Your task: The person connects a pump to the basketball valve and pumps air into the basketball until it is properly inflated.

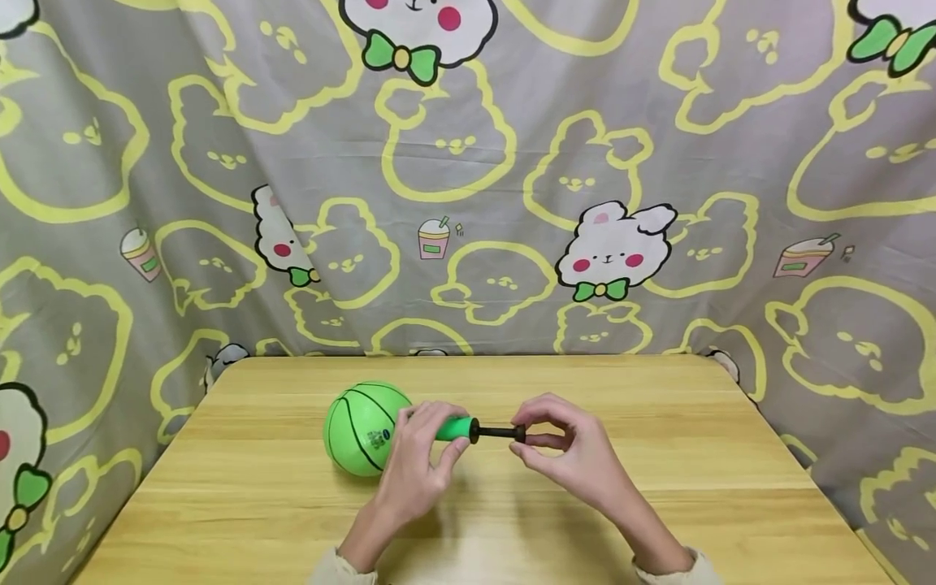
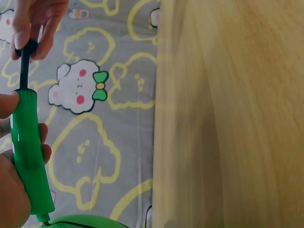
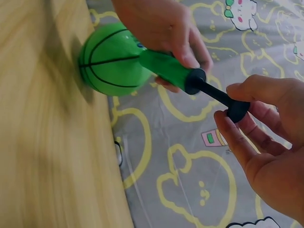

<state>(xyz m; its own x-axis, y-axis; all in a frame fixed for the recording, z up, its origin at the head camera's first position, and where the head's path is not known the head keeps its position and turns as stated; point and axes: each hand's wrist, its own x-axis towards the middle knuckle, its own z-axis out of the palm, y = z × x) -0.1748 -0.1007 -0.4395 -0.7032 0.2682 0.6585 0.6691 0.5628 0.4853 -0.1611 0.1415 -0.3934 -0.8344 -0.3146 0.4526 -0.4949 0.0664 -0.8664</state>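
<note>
A green ball (image 1: 356, 431) with black basketball lines sits on the table, left of centre. My left hand (image 1: 420, 459) grips the green barrel of a small hand pump (image 1: 455, 428), fingers wrapped over it beside the ball. In the left wrist view the tip of the pump (image 2: 42, 217) meets the top of the ball (image 2: 90, 221). The black rod is drawn out of the barrel toward the right. My right hand (image 1: 578, 455) pinches the black end knob (image 3: 237, 111) between thumb and fingers. The pump lies roughly level, pointing at the ball.
The light wooden table (image 1: 256, 520) spreads under both hands. Behind it and at its sides hangs a grey curtain (image 1: 483, 171) printed with yellow outlines and white cartoon animals.
</note>
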